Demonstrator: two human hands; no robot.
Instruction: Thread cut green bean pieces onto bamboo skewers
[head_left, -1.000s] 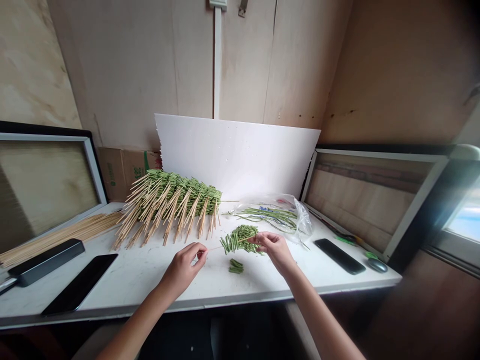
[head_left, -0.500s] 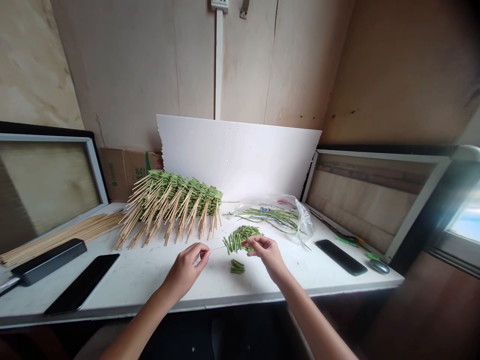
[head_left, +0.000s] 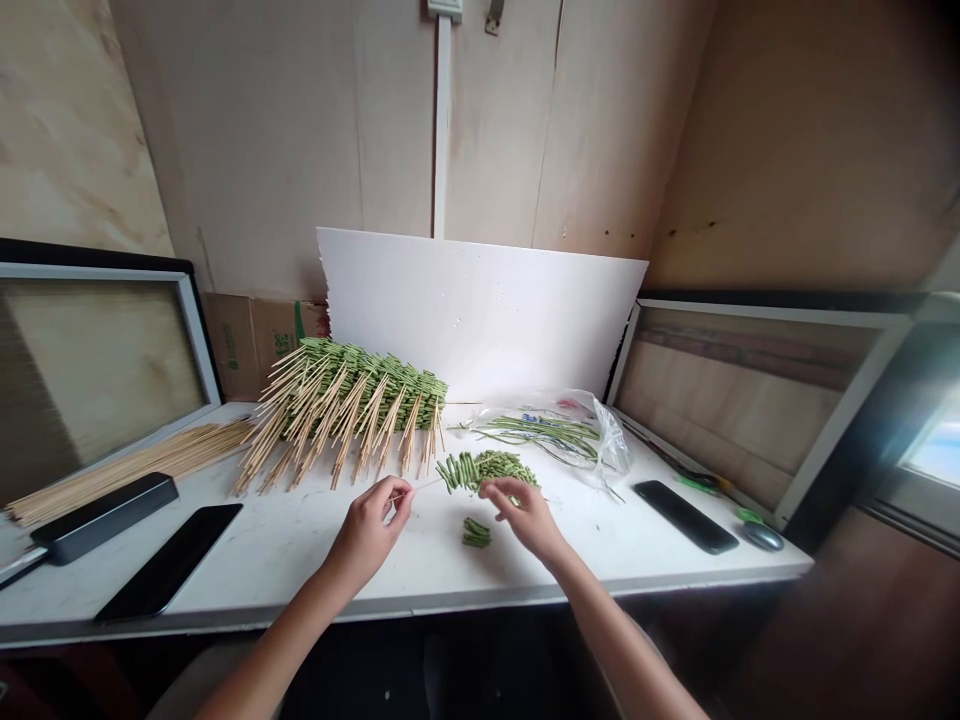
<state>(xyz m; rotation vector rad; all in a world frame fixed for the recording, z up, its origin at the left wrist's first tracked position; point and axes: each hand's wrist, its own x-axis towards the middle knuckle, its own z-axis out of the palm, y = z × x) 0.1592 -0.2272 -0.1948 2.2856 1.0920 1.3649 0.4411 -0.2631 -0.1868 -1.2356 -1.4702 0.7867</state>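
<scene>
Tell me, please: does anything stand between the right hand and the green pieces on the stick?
Nothing visible: the right hand is close beside the skewered green pieces. The loose green pile lies behind the hand.

A thin, pale skewer (head_left: 427,486) is pinched by the left hand (head_left: 370,525) and pointed between 2 and 3 o'clock. On its far part, short green bean pieces (head_left: 459,470) are threaded crosswise in a row, each tilted slightly off upright. At 3 o'clock from the row, a heap of cut green beans (head_left: 505,464) is spread on the bench (head_left: 420,570), its near edge partly covered by the right hand (head_left: 525,515). Between 5 and 6 o'clock, a small bundle of cut beans (head_left: 476,532) is laid apart.
</scene>
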